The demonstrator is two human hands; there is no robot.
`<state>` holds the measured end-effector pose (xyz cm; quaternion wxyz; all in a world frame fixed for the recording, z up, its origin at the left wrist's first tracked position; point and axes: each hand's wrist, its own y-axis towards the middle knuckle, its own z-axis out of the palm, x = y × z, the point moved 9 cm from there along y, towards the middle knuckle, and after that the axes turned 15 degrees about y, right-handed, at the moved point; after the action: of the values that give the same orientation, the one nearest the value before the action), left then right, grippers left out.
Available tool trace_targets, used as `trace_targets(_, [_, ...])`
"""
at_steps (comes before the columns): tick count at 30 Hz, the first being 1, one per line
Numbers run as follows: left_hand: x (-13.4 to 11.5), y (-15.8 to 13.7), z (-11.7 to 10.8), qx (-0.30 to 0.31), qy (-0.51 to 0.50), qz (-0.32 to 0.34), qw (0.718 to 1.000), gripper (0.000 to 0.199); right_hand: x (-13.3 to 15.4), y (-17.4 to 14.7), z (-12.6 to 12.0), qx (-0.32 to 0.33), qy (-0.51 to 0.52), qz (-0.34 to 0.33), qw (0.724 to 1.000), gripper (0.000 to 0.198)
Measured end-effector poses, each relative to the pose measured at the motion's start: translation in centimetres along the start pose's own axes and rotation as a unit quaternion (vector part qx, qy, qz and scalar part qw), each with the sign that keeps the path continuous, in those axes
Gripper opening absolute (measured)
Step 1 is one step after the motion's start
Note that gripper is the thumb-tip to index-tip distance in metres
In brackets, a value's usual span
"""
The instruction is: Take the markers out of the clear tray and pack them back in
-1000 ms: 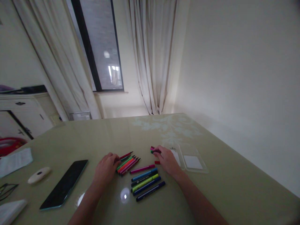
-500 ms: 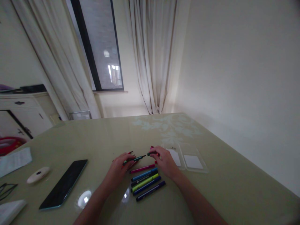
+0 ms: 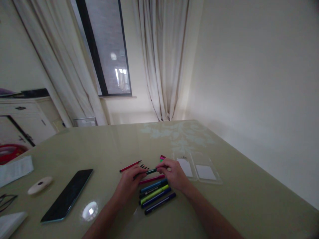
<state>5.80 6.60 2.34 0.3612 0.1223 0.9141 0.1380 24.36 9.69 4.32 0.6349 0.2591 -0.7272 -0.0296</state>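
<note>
A dark green marker [image 3: 151,171] lies between my two hands. My left hand [image 3: 129,182] pinches its left part, and my right hand [image 3: 175,174] has its fingers closed at the right end, where the cap is mostly hidden. Beyond the left hand lies a red marker [image 3: 130,166] with its tip bare, and several dark tips show beside it. Just below the hands a pink marker [image 3: 152,179] is partly covered. Nearer lie capped markers in a row: a blue one [image 3: 154,186], a lime one [image 3: 154,195] and a dark blue one [image 3: 160,204]. Small coloured caps [image 3: 162,157] sit behind the right hand.
A clear plastic case [image 3: 213,181] with white cards [image 3: 205,172] lies open at the right. To the left are a black phone [image 3: 67,196], a white oval object [image 3: 40,186], a paper [image 3: 16,171] and dark cords [image 3: 7,201]. The wall [image 3: 261,99] borders the table's right side.
The green marker's bare tip and the cap in my right hand, apart before, have come together. My left hand has shifted slightly right, uncovering more of the red marker.
</note>
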Motion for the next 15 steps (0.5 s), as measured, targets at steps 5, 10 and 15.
trace_targets(5, [-0.6, -0.3, 0.5, 0.026, 0.037, 0.002, 0.999, 0.022, -0.4, 0.3, -0.3, 0.009, 0.014, 0.036, 0.999, 0.013])
trace_targets(10, [-2.1, -1.0, 1.4, 0.085, 0.117, 0.041, 0.989, 0.023, -0.1, 0.6, -2.7, 0.003, -0.091, 0.021, 0.996, 0.016])
trace_targets(15, [-2.1, -0.9, 1.7, 0.109, 0.118, 0.060, 0.985, 0.030, -1.3, 0.1, -3.2, 0.052, -0.231, 0.042, 0.971, 0.008])
